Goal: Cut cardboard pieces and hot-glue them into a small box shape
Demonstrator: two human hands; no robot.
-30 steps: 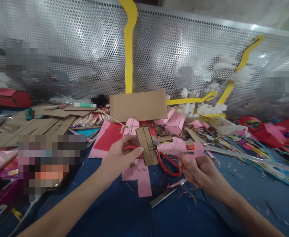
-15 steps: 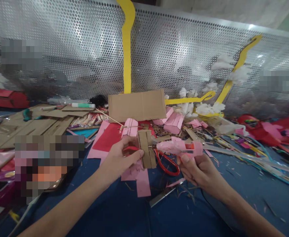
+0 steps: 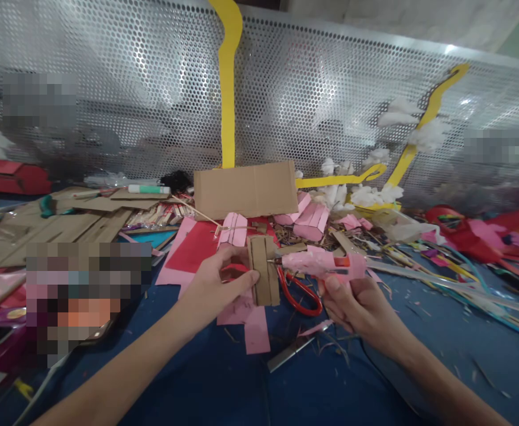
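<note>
My left hand (image 3: 217, 287) pinches a small folded cardboard piece (image 3: 263, 271) and holds it upright above the blue surface. In my right hand (image 3: 360, 307) is a pink glue gun (image 3: 325, 263), gripped by its handle, with the nozzle pointing left and touching the right edge of the cardboard piece. Red-handled scissors (image 3: 299, 293) lie on the surface just below the gun, between the two hands. Pink paper scraps (image 3: 252, 322) lie under the cardboard piece.
A larger cardboard sheet (image 3: 245, 189) stands behind, against a perforated metal screen (image 3: 130, 100) with yellow paper strips (image 3: 228, 89). Cardboard pieces and sticks (image 3: 64, 222) pile at the left. Pink folded papers (image 3: 312, 216), white cotton (image 3: 366, 192) and coloured clutter (image 3: 472, 236) fill the right.
The glue gun's nozzle has closed in on the cardboard piece, which has tilted from leaning to nearly upright. Both hands have hardly shifted otherwise.
</note>
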